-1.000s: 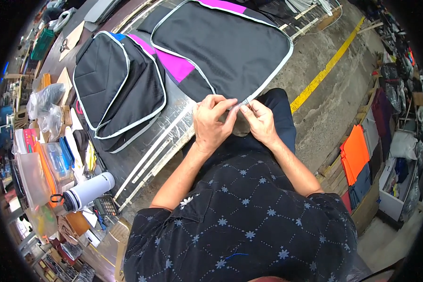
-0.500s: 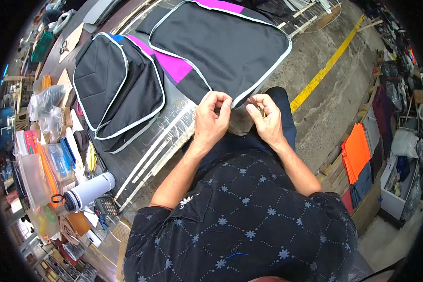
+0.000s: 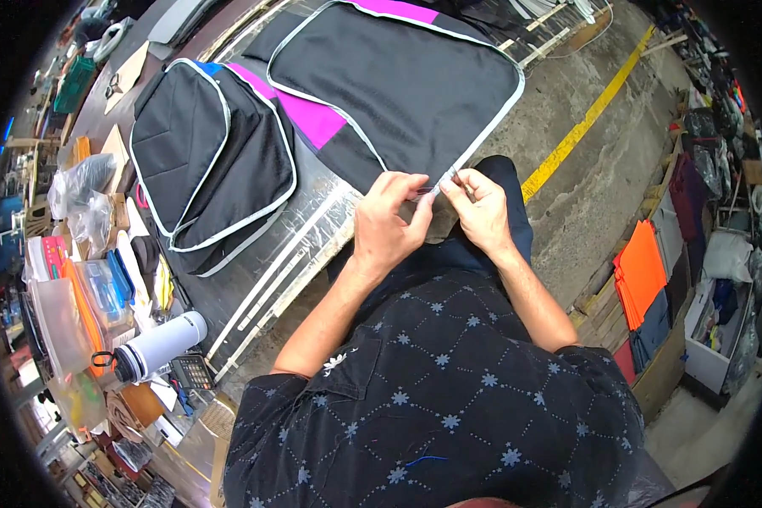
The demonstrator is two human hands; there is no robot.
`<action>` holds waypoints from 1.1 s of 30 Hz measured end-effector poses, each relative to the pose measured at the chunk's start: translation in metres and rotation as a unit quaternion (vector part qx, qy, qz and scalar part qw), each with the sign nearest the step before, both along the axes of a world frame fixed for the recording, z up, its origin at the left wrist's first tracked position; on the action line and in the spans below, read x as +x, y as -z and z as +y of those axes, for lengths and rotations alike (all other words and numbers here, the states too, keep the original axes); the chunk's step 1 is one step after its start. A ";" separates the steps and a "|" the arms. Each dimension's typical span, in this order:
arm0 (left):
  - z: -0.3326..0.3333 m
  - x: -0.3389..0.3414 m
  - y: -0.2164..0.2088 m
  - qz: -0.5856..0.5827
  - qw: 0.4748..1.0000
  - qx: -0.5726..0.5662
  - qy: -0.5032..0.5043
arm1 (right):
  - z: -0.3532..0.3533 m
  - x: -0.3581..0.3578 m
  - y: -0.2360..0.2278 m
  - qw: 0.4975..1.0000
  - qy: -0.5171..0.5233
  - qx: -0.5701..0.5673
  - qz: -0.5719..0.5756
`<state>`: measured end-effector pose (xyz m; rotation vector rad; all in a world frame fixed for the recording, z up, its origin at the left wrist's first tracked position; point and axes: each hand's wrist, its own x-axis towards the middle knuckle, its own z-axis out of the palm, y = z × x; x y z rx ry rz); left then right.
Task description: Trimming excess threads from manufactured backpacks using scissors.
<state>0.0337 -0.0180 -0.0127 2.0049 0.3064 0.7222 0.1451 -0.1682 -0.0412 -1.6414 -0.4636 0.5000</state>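
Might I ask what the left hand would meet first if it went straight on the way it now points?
Probably the pale trim on the black panel, with the right hand just beyond; exact depth is hard to judge.

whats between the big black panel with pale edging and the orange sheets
In the head view, the black panel and orange sheets are separated by concrete floor, crossed by a yellow line, and wooden boards beside the sheets.
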 end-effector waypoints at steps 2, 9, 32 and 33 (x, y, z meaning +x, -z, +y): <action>-0.001 0.002 0.003 -0.007 1.000 0.028 -0.004 | -0.001 0.000 -0.003 1.000 0.002 -0.025 -0.002; -0.005 0.003 0.018 0.069 0.979 -0.192 -0.007 | -0.001 -0.002 -0.013 1.000 -0.005 -0.027 -0.011; -0.014 0.001 0.020 0.038 0.984 -0.173 0.002 | -0.008 -0.020 -0.062 0.893 -0.021 -0.196 -0.405; -0.014 0.001 0.019 0.038 0.984 -0.173 0.001 | -0.008 -0.020 -0.062 0.887 -0.024 -0.198 -0.417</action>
